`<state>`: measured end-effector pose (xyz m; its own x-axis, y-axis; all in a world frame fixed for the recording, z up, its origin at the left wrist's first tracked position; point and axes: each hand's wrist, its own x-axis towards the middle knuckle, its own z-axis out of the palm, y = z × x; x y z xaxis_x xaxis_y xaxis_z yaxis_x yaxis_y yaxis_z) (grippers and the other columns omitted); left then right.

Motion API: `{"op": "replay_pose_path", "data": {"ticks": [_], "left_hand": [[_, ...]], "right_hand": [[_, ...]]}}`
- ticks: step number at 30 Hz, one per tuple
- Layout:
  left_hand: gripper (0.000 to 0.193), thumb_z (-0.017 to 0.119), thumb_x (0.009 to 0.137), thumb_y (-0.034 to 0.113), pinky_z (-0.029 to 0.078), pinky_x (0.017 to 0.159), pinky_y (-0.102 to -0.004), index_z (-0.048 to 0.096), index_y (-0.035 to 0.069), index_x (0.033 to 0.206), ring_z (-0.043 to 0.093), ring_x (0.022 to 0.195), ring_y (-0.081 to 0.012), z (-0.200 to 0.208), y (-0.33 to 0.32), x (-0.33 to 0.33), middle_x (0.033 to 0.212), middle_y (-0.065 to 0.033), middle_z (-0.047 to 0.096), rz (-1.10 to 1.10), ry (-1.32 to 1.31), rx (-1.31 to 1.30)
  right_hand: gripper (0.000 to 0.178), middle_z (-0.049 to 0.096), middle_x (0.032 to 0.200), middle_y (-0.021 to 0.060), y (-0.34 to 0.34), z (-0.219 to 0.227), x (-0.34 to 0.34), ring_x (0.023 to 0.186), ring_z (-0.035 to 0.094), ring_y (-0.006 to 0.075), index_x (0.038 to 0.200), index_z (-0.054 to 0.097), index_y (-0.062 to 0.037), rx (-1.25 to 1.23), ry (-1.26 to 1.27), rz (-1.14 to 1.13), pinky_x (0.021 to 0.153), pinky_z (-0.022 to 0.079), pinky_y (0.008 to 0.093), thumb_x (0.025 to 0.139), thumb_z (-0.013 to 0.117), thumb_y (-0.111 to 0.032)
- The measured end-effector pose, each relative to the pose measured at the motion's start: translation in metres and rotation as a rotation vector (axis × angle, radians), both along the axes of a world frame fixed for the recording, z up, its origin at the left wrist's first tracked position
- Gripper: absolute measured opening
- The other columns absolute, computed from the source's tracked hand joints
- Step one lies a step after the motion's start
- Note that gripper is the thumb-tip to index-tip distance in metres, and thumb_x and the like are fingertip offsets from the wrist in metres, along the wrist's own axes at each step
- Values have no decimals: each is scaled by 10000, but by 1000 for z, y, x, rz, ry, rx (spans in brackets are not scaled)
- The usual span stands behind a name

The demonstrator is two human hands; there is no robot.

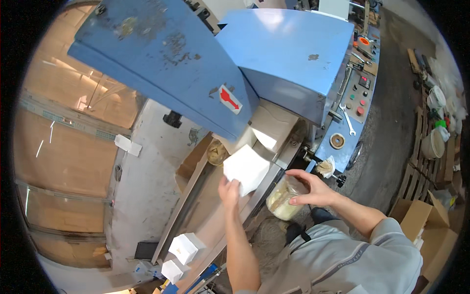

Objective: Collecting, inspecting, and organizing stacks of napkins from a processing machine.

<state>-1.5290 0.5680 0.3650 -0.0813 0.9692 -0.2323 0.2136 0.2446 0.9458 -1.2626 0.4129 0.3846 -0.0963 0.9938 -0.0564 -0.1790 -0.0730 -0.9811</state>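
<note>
Two white boxes (183, 247) already lay down the chute (205, 215) from the blue machine (196, 63), while the left hand (229, 188) pinched a third box (246, 168) at the chute's head and the right hand (309, 188) clasped a jar (284, 198) beside it.

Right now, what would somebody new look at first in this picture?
Probably the big blue machine filling the top, with its red arrow sticker. Just below it, the left hand holds up a white box over the long chute, while the right hand rests on a clear jar.
</note>
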Motion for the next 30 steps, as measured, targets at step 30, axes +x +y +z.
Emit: {"op": "replay_pose_path", "data": {"ticks": [30], "left_hand": [[734, 546, 980, 502, 441, 991, -351, 413, -79, 1406, 555, 1181, -237, -11, -61, -165, 1342, -176, 542, 11, -264, -153]], "right_hand": [[772, 516, 1385, 225, 109, -7, -271, 1294, 480, 281, 1430, 385, 65, -185, -228, 277, 1090, 365, 354, 993, 443, -569]]}}
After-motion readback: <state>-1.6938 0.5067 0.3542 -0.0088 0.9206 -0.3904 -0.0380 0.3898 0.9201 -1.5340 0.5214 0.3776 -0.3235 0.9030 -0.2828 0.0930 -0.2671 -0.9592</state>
